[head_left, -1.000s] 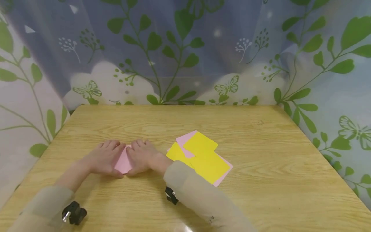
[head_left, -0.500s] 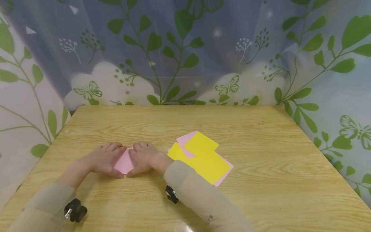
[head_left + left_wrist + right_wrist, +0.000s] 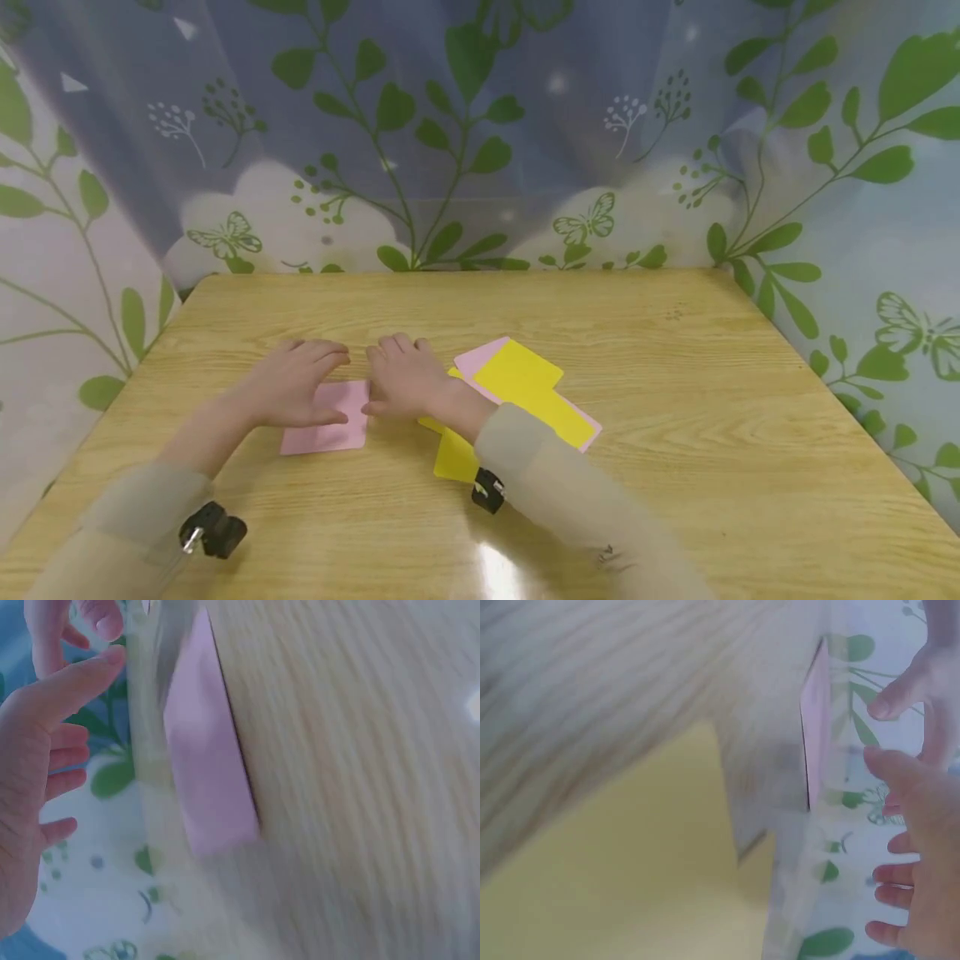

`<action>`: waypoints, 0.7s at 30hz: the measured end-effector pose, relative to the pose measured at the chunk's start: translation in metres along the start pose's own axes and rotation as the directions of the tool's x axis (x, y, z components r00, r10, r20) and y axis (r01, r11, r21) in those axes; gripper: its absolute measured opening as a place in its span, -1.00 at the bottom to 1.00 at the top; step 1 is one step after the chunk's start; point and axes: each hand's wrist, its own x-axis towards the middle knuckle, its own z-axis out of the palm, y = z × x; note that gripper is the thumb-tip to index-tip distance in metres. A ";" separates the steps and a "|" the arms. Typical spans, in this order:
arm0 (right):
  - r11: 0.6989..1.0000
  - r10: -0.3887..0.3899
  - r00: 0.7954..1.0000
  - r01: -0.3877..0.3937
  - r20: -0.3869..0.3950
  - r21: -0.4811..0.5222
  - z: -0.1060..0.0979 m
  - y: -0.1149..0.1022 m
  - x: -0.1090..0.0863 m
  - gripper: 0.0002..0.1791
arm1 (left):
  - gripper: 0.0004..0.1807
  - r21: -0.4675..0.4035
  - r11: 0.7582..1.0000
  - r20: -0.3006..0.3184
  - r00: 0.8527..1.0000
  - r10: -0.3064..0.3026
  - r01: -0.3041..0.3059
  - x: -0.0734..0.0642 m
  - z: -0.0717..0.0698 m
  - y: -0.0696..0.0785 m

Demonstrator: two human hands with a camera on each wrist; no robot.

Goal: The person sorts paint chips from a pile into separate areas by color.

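Note:
A pink square card (image 3: 341,435) lies on the wooden table at the left of the head view. Over its upper left part hovers my left hand (image 3: 294,387), fingers spread and relaxed, thumb above the card. My right hand (image 3: 408,377) is just past the card's right edge, its fingers loosely bent and holding nothing. The left wrist view shows the card (image 3: 210,757) apart from the left fingertips (image 3: 112,656). In the right wrist view the right hand (image 3: 930,832) is raised, with the pink card (image 3: 816,727) seen edge-on beyond.
Several yellow cards (image 3: 521,373) and pink cards (image 3: 474,358) overlap in a loose pile to the right, partly covered by the right forearm. Black camera mounts (image 3: 213,529) sit on both wrists. A leaf-patterned curtain (image 3: 480,133) hangs behind the table (image 3: 675,400).
Both hands have let go of the pink card and risen from it. The right hand has shifted right, toward the pile; the card now lies mostly uncovered.

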 end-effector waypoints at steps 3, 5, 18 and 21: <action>0.999 0.049 0.999 -0.048 -0.019 0.011 0.001 0.017 -0.012 -0.09 | -0.26 0.020 0.999 -0.012 0.999 0.047 -0.047 0.016 -0.004 0.010; 0.997 0.072 0.997 -0.071 -0.036 0.028 0.002 0.028 -0.022 -0.11 | -0.29 0.024 0.997 -0.010 0.997 0.073 -0.072 0.026 -0.002 0.016; 0.984 0.171 0.979 -0.164 -0.114 0.066 0.020 0.091 -0.092 -0.07 | -0.24 0.016 0.981 0.001 0.981 0.195 -0.195 0.080 0.008 0.057; 0.981 0.186 0.976 -0.177 -0.112 0.085 0.025 0.103 -0.105 -0.02 | -0.22 0.010 0.979 0.052 0.978 0.201 -0.202 0.089 0.009 0.066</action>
